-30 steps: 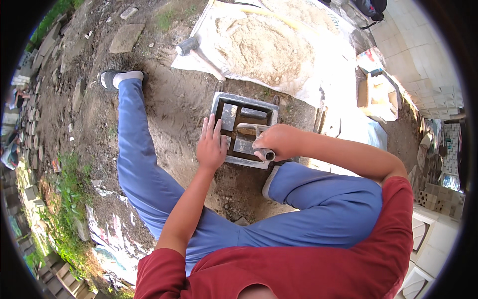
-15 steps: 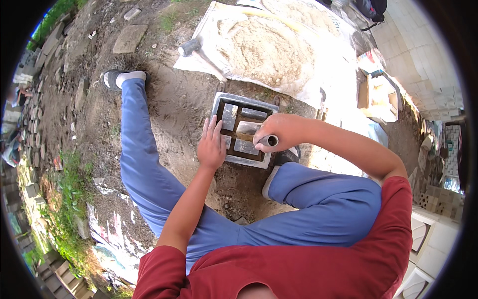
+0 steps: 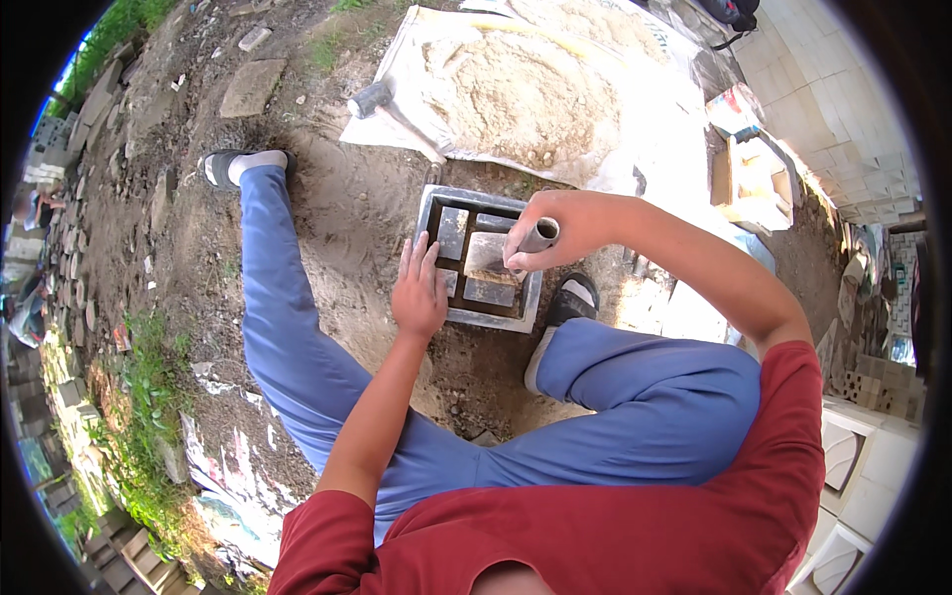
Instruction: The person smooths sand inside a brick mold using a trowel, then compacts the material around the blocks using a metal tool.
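Brown soil [image 3: 332, 243] below, left hand [image 3: 420, 291] rests outstretched on a metal frame [image 3: 491, 320], right grip [image 3: 563, 222] clasping a trowel [image 3: 487, 254].

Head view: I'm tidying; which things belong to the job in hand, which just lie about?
Likely job:
grey rectangular frame, at left hand
flat metal tool with tubular handle, in right hand

Apparently lying about:
flat brownish stone slab
black strapped bag
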The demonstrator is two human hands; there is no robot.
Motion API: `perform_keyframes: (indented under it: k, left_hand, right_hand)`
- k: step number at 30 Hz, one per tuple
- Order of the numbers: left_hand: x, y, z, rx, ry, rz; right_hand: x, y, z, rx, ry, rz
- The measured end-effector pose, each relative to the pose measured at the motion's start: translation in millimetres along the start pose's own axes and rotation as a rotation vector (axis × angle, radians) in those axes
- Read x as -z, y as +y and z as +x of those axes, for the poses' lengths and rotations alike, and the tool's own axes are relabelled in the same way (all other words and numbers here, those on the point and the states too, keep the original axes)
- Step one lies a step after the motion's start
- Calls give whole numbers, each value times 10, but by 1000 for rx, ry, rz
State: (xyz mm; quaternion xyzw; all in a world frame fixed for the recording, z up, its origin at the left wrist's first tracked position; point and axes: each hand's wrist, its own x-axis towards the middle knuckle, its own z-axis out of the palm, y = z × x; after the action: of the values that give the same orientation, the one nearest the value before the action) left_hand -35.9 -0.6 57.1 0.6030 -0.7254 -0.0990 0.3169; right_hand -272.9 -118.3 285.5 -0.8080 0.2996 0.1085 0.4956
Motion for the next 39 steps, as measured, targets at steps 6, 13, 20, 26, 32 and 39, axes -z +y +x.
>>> perform_keyframes:
  k: [6, 13, 20, 26, 32, 39]
  left_hand:
    - [66, 18, -2, 13, -25, -39]
    - [51, -7, -8, 11, -20, -36]
    - [33, -8, -16, -7, -5, -6]
    - [49, 25, -3, -3, -10, -29]
    - [49, -1, -15, 1, -21, -10]
    - [83, 151, 40, -205, -261, 22]
  right_hand:
    - [-221, -3, -35, 337, 149, -132]
    - [-222, -219, -145, 200, 3, -129]
    - [-181, -170, -165, 148, 130, -217]
    - [-438, -158, -110, 285, 164, -364]
    - [-630, -232, -117, 401, 140, -421]
    - [-409, -155, -329, 272, 225, -394]
